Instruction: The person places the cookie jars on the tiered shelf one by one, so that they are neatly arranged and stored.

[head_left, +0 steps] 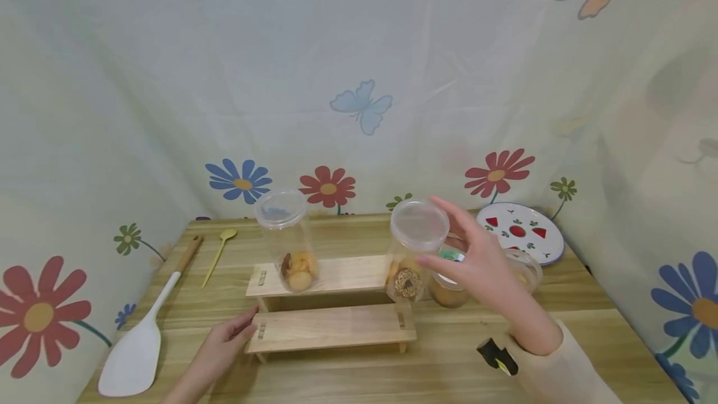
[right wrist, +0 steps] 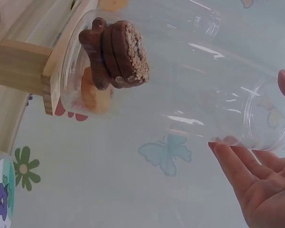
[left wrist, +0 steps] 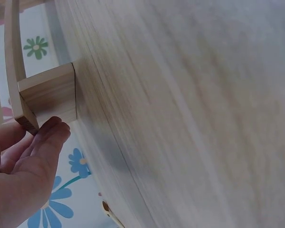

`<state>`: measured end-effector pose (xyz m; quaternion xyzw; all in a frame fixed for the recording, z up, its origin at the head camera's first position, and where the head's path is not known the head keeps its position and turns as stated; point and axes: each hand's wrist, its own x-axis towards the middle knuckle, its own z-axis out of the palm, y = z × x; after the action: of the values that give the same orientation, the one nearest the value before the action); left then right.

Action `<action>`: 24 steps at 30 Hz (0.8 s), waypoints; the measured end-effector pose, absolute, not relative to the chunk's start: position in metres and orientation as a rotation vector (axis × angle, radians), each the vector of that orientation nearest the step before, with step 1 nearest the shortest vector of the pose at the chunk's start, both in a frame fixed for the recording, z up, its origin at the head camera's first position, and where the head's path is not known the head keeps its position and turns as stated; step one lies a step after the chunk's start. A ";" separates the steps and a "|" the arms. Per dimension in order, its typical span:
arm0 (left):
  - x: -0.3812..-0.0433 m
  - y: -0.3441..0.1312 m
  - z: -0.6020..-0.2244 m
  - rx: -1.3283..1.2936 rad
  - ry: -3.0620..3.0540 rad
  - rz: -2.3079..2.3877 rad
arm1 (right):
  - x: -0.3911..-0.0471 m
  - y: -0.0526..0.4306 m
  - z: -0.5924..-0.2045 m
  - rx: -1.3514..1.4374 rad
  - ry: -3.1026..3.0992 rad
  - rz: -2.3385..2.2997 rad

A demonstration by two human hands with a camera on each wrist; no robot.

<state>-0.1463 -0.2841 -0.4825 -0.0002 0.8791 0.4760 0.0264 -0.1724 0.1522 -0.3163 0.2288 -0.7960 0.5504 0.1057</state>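
A two-tier wooden shelf (head_left: 331, 328) stands on the table. My left hand (head_left: 224, 335) pinches the left end of its lower tier, thumb at the board's edge and fingers by the leg (left wrist: 52, 92). At the right end of the upper tier stands a clear lidded jar (head_left: 419, 229) with a nut-topped chocolate doughnut (right wrist: 126, 54) and other pastries inside. My right hand (head_left: 477, 260) holds this jar near its lid, thumb on one side and fingers (right wrist: 235, 164) on the other. A second clear jar (head_left: 283, 229), with pastries at its bottom, sits toward the upper tier's left end.
Behind my right hand are a lower jar (head_left: 449, 295) with a printed lid and another clear container (head_left: 527, 270). A patterned plate (head_left: 538, 229) lies at the back right. On the left lie a white spatula (head_left: 134, 354) and a yellow spoon (head_left: 219, 254).
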 end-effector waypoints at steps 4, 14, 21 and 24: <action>-0.146 -0.285 -0.483 0.000 2.712 1.474 | -0.180 0.141 -0.314 0.687 -2.329 1.610; -0.146 -0.285 -0.481 0.017 2.680 1.496 | -0.197 0.112 -0.318 0.712 -2.293 1.675; -0.145 -0.284 -0.480 0.036 2.687 1.497 | -0.211 0.098 -0.321 0.747 -2.269 1.718; -0.145 -0.285 -0.480 0.034 2.685 1.498 | -0.215 0.094 -0.323 0.757 -2.275 1.713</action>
<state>-0.1447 -0.2845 -0.4799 0.0112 0.8727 0.4869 0.0336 -0.2152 0.0942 -0.3228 0.2557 -0.7683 0.5786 0.0971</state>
